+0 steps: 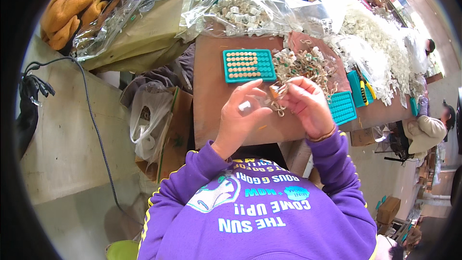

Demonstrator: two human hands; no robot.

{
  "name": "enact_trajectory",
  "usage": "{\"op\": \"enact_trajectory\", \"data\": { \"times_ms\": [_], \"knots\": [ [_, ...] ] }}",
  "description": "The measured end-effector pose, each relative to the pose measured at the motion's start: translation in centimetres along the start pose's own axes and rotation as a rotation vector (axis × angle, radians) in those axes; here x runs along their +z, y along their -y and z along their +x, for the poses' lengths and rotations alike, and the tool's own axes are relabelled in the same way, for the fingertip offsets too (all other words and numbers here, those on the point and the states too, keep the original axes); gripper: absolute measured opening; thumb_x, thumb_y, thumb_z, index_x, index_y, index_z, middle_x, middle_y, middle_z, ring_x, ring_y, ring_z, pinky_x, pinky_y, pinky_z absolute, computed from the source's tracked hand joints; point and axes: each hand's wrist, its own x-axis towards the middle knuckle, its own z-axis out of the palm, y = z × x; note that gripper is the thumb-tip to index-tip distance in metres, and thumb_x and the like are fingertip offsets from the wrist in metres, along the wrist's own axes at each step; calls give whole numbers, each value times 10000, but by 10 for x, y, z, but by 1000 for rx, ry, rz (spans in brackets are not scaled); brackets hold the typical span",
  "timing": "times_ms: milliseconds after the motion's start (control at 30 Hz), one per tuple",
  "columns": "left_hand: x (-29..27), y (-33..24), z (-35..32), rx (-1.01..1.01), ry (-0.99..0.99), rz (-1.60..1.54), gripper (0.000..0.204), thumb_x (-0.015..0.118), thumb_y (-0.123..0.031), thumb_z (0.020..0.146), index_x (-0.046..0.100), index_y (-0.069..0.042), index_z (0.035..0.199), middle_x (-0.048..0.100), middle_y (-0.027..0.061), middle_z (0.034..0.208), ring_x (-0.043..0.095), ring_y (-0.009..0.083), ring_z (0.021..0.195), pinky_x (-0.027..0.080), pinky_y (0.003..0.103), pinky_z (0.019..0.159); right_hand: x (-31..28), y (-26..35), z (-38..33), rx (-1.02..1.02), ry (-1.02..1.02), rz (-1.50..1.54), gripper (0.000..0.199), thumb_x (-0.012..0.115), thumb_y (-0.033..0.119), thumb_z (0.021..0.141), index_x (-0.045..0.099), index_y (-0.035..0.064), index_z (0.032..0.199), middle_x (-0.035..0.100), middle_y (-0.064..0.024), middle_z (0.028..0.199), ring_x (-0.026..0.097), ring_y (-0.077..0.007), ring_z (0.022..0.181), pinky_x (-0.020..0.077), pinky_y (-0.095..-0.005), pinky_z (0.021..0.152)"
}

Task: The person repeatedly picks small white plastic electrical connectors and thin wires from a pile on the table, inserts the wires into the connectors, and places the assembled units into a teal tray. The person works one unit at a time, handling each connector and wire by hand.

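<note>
My right hand (308, 106) is closed in a pinch on a small part with thin loops (276, 90), partly copper-coloured; its exact kind is too small to make out. Facing it, my left hand (238, 118) has its thumb and fingers apart, with a small white piece (245, 107) showing against them; whether this is held or wrapped on a finger I cannot tell. Just beyond my left hand lies a teal tray (272, 78) with rows of round tan pieces. A tangled pile of small looped parts (308, 65) rests on a reddish cloth beyond my right hand.
A second teal tray (342, 107) and yellow-handled pliers (369, 89) lie to the right on the brown table (209, 101). Clear bags of white parts (240, 12) stand along the far side. A cardboard box with a plastic bag (151, 125) stands left; other people sit at right.
</note>
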Motion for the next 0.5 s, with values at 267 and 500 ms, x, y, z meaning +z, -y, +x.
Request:
{"op": "enact_trajectory", "data": {
  "times_ms": [267, 500],
  "knots": [
    [-24, 3, -3, 423, -94, 392, 313, 761, 13, 731, 705, -75, 1026, 665, 79, 942, 665, 179, 815, 541, 289, 681, 44, -54, -17, -24, -69, 89, 123, 595, 101, 969, 565, -5, 1023, 626, -44, 908, 675, -158, 912, 561, -298, 822],
    [-28, 7, -2, -98, -75, -413, 248, 602, -169, 978, 662, 33, 1109, 643, 37, 975, 551, 76, 801, 452, 230, 739, 50, -52, -23, -53, 14, 125, 94, 560, 91, 986, 527, 24, 1043, 597, -26, 916, 674, -180, 905, 557, -326, 819]
  ]
}}
